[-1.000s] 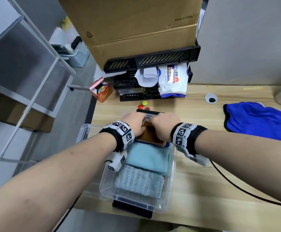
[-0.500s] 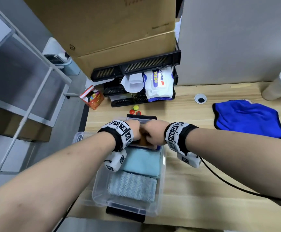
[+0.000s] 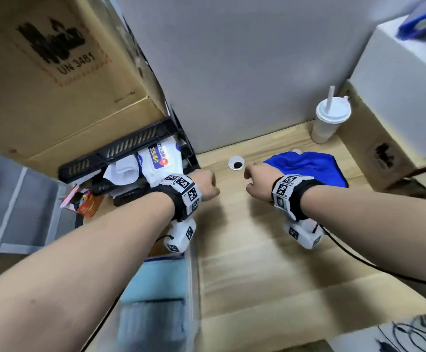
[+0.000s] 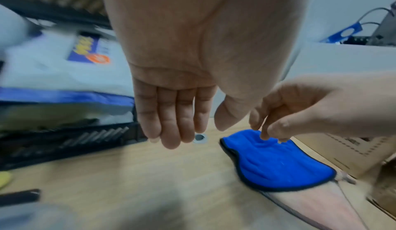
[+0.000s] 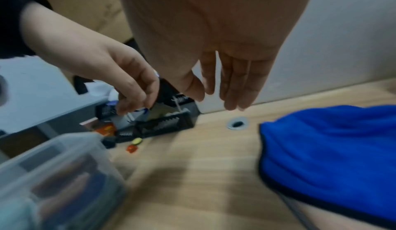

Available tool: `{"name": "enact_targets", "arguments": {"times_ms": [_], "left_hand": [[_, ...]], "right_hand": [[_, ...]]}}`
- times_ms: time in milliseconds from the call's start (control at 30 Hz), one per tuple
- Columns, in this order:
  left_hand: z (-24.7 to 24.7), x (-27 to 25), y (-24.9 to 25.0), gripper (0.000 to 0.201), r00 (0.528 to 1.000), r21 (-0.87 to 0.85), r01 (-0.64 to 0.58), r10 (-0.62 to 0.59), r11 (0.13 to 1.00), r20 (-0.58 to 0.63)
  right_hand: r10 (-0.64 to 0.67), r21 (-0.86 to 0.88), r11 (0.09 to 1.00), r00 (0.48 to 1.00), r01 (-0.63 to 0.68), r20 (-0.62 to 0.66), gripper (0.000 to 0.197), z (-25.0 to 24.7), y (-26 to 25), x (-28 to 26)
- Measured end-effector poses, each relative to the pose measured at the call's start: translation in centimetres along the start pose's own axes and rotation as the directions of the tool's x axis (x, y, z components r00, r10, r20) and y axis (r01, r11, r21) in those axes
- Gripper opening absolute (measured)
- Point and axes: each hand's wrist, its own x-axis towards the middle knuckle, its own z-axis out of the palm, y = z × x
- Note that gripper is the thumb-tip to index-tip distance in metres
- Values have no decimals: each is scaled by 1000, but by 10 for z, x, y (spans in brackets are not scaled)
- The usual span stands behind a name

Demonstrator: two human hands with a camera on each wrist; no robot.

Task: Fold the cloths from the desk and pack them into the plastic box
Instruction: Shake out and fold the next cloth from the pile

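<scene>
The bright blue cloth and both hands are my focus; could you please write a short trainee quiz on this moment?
1. True or false: the left hand holds a cloth.
2. Which cloth lies unfolded on the wooden desk? A) bright blue cloth with dark edging B) light teal cloth
3. Fill in: the light teal cloth sits in the clear plastic ____.

Key: 1 false, it is empty, as is the right hand; 2 A; 3 box.
</scene>
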Motion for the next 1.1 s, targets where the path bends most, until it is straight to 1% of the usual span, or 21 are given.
{"name": "enact_targets", "arguments": {"times_ms": [100,233,300,367,467,533,633,700,767,800,833,900,933,967,1000,1033,1067,1100], "left_hand": [[26,22,34,21,996,28,-33,30,999,90],[57,44,61,26,983,33,-44,38,998,180],[65,47,65,27,979,40,-49,40,998,200],[70,50,67,28,977,46,-46,36,998,210],[73,51,67,28,981,47,-41,31,998,194],[74,50,67,28,982,42,-32,24,999,188],[73,46,66,28,984,22,-33,29,999,178],[70,42,64,25,986,1,-43,43,999,162],[68,38,59,23,989,-46,-61,67,997,130],[67,37,57,30,990,-75,-80,88,994,111],[66,35,54,41,990,-97,-100,109,990,92],[63,29,46,61,988,-112,-143,148,983,44],[61,27,44,64,984,-118,-170,174,978,23],[59,25,42,60,981,-127,-193,195,973,9],[57,23,39,51,977,-144,-210,211,967,-10],[53,18,35,40,978,-162,-207,207,965,-17],[51,16,33,35,979,-184,-204,203,962,-25],[47,13,30,34,979,-209,-202,199,957,-36]], "right_hand": [[138,-112,985,987,-128,85,27,19,54,-3],[217,-198,964,955,-177,204,34,51,98,-3],[233,-220,959,943,-181,238,34,61,105,-7],[243,-234,954,939,-186,242,33,67,109,-8],[222,-278,948,950,-158,218,31,70,108,-7],[194,-274,952,960,-136,201,26,70,105,-6],[161,-216,970,962,-113,222,28,68,95,-10],[110,-158,984,973,-78,204,19,65,86,-15],[38,-47,998,990,-32,137,7,61,74,-18],[12,31,999,993,-16,113,6,59,69,-17],[-3,117,993,994,-9,108,6,56,61,-17],[-29,286,958,996,2,90,14,50,44,-17],[-25,369,929,995,-11,93,18,45,38,-17],[-25,455,890,995,-23,99,18,40,32,-17],[-27,518,855,994,-31,103,16,35,28,-15],[-23,558,829,993,-44,113,13,29,24,-14],[-9,586,808,993,-65,122,12,23,23,-11],[11,606,791,992,-88,129,16,18,23,-8]]}}
